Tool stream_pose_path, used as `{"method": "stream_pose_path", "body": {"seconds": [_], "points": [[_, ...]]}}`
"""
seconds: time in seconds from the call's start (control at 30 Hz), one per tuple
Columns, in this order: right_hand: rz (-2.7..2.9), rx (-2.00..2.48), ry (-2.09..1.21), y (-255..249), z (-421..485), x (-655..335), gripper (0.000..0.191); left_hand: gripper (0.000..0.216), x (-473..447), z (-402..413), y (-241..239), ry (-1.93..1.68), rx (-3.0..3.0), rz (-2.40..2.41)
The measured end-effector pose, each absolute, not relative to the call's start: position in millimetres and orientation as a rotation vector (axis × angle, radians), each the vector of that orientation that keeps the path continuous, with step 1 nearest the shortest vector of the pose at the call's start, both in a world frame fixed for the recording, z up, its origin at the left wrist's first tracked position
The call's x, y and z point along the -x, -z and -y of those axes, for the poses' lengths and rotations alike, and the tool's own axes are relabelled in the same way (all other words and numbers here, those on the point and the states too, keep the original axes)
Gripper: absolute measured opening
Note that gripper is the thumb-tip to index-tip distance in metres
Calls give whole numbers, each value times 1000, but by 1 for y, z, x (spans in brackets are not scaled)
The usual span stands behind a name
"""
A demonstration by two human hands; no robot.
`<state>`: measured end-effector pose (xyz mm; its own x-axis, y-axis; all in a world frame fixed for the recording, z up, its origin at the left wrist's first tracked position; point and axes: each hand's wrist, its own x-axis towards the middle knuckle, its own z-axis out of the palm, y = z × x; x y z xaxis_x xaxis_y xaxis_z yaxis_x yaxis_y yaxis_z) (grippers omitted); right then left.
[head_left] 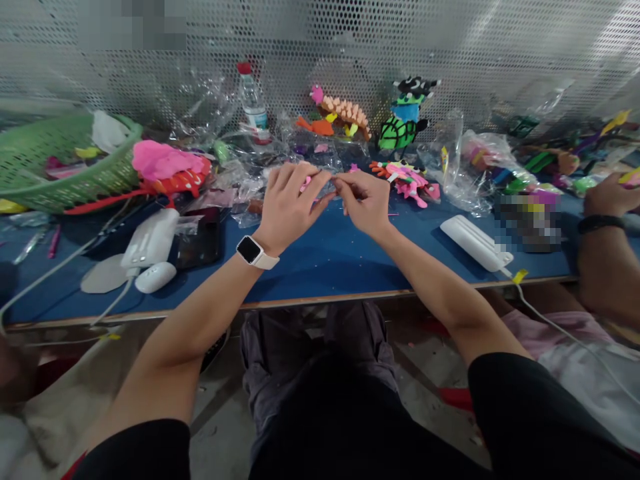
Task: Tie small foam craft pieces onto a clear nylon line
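My left hand [294,203], with a white watch [250,250] on its wrist, is held above the blue tabletop [320,267]. Its thumb and index finger come together at the fingertips of my right hand [366,200]. The right thumb and index finger are closed in a pinch. Whatever is between the fingertips is too small or hidden to make out. A bit of pink [307,181] shows between the left fingers. Just right of my right hand lies a pink figure [411,183] with orange and green parts. Clear plastic wrappers [245,193] lie left of my left hand.
At left are a green basket [75,170], a red and pink clay figure [173,177], a white device [150,237] and a dark phone [200,237]. Behind stand a bottle [254,107], a spiky figure [345,110] and a green-black figure [404,120]. Another person's hand [611,195] is at right.
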<state>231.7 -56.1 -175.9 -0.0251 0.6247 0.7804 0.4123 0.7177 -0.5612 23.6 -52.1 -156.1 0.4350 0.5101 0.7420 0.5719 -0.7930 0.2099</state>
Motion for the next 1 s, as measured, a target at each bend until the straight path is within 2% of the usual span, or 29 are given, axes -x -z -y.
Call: {"method": "stream_pose_path", "body": {"seconds": [0.3,0.57,0.87,1.0], "points": [[1691,777,-273,178,59,-232,45,33,-20,51,155,1378,2522,933],[1757,722,-226,166,60,-238,45,35,-16,46,146,1422,2529,785],[1737,706,-476,172,50,-240,45,29,-11,43,139,1360,2688,715],[1761,644,-523,170,49,-242,41,33,-12,46,135,1464,2768,745]]}}
